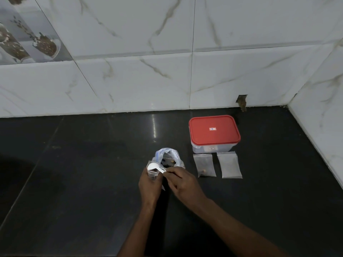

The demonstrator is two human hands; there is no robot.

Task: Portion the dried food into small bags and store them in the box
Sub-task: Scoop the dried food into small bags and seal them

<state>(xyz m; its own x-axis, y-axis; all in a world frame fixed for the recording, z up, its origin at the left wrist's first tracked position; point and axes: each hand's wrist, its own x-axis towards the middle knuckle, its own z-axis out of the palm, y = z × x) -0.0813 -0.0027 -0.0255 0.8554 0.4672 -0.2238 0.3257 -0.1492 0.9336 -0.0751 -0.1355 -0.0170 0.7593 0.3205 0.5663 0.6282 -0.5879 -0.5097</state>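
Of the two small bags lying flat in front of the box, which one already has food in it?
The left flat bag, nearer the hands: a few brownish bits show at its bottom edge. The right flat bag looks empty.

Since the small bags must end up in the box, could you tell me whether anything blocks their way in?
Yes: the red lid is on the box, covering its opening. The two small bags lie flat just in front of it, with nothing between them and the box.
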